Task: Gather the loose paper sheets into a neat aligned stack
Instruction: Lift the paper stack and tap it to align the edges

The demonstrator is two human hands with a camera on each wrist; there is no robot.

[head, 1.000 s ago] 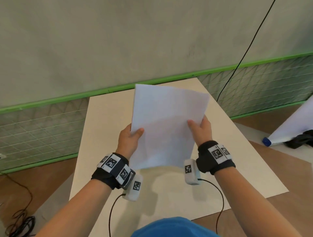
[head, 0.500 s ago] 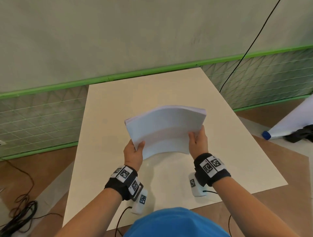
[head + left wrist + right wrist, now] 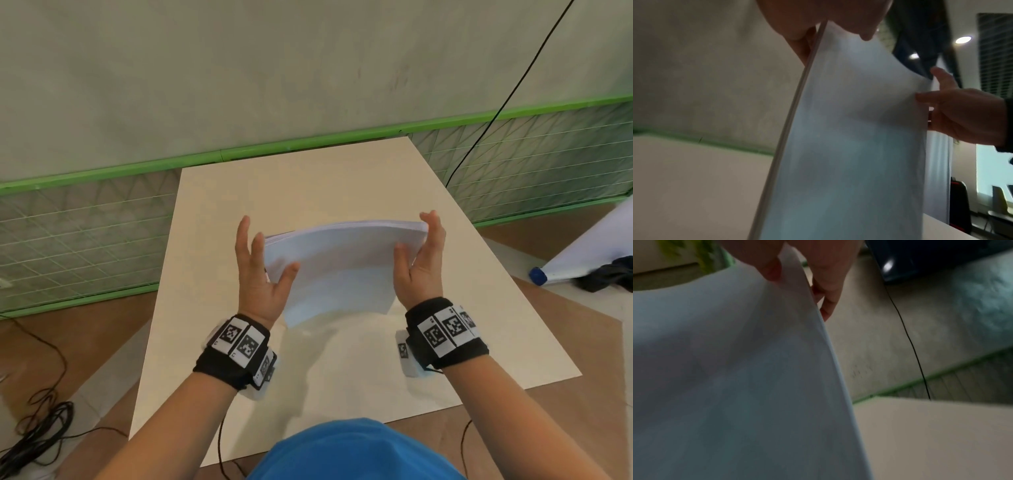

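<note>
A white paper stack (image 3: 342, 267) stands on end over the middle of the beige table (image 3: 342, 181), bowed toward me; whether its lower edge touches the table I cannot tell. My left hand (image 3: 267, 250) holds its left edge, fingers straight up alongside and thumb across the front face. My right hand (image 3: 416, 236) holds the right edge the same way. In the left wrist view the paper stack (image 3: 849, 146) runs between thumb and fingers of the left hand (image 3: 830, 24), with the right hand (image 3: 962, 110) opposite. The right wrist view shows the paper stack (image 3: 735, 369) pinched by the right hand (image 3: 803, 272).
A green-framed mesh fence (image 3: 85, 240) runs behind the table below a grey wall. A black cable (image 3: 496, 113) hangs down the wall at right. Coiled cables (image 3: 30, 442) lie on the floor at left. A rolled white sheet with a blue cap (image 3: 537, 275) lies at right.
The stack tipped from a raised, tilted hold down to an upright, bowed one near the table. Both hands slid up its side edges and their fingers straightened.
</note>
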